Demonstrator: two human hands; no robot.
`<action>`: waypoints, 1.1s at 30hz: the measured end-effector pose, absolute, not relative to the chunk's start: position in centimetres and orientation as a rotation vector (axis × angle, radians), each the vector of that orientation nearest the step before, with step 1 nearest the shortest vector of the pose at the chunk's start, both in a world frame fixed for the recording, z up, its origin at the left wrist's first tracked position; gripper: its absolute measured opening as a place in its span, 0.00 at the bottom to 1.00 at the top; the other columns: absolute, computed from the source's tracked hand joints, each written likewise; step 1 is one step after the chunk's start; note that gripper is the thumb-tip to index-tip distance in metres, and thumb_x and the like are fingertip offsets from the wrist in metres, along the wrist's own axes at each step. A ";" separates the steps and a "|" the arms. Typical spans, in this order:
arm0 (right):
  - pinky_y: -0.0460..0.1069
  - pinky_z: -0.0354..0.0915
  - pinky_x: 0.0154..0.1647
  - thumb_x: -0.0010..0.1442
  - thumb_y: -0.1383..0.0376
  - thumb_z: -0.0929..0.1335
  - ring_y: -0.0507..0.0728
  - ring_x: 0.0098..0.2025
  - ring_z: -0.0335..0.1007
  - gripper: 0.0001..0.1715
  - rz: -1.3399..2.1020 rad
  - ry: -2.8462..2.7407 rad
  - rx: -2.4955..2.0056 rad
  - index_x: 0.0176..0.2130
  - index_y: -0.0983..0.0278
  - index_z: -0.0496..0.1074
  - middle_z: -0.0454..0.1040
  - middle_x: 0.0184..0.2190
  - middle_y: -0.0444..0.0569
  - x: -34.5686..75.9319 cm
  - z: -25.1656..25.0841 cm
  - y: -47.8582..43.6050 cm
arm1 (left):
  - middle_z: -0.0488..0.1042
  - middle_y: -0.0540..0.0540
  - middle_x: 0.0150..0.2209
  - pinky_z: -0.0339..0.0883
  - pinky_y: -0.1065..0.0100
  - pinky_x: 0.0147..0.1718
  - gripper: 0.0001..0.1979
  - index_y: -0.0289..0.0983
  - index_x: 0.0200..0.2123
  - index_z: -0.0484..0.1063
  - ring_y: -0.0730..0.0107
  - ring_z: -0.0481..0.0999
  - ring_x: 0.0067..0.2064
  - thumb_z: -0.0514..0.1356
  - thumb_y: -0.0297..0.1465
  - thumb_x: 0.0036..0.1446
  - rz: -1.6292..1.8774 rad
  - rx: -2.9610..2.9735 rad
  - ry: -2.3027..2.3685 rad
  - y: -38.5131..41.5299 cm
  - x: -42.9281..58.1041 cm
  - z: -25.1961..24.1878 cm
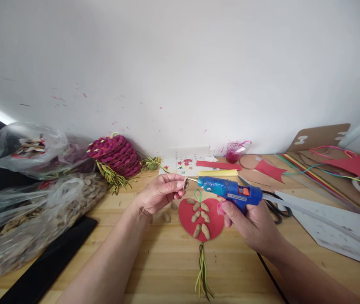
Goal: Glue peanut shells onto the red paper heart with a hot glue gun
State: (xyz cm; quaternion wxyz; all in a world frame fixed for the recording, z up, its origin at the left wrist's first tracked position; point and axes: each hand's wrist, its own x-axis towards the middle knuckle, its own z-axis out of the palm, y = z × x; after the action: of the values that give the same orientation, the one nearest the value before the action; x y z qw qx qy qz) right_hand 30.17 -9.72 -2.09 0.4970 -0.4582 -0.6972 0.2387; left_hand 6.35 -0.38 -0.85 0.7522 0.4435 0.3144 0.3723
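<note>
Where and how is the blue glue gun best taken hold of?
Probably by the handle, coming from the near right, where the right hand grips it. The blue glue gun is held roughly level, its handle angles downward, and its slim metal nozzle points left, toward the left hand, so that end is better avoided.

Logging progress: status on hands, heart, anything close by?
Left hand pinching peanut. Right hand gripping glue gun. Red heart below, bearing peanuts. Scissors beside right hand.
</note>
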 end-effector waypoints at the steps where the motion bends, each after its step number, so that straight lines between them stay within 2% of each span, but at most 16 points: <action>1: 0.47 0.66 0.24 0.68 0.58 0.66 0.51 0.20 0.70 0.15 0.568 -1.686 -1.110 0.33 0.63 0.74 0.76 0.22 0.44 30.2 -2.1 -9.7 | 0.73 0.49 0.23 0.63 0.77 0.24 0.20 0.33 0.28 0.79 0.77 0.70 0.25 0.80 0.37 0.35 0.812 0.969 0.684 -0.4 6.3 -0.9; 33: 0.47 0.65 0.25 0.69 0.56 0.65 0.52 0.22 0.69 0.20 0.577 -1.689 -1.167 0.28 0.63 0.70 0.72 0.20 0.44 30.2 -2.4 -9.8 | 0.73 0.49 0.23 0.63 0.75 0.26 0.20 0.33 0.28 0.77 0.77 0.70 0.25 0.79 0.37 0.37 0.820 0.968 0.671 -0.5 6.2 -0.7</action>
State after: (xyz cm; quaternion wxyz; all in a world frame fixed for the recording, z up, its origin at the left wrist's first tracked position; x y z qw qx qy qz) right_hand 30.25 -9.79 -2.39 0.4837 -0.4789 -0.6933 0.2368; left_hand 6.18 -0.47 -0.68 0.7534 0.4435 0.3074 0.3758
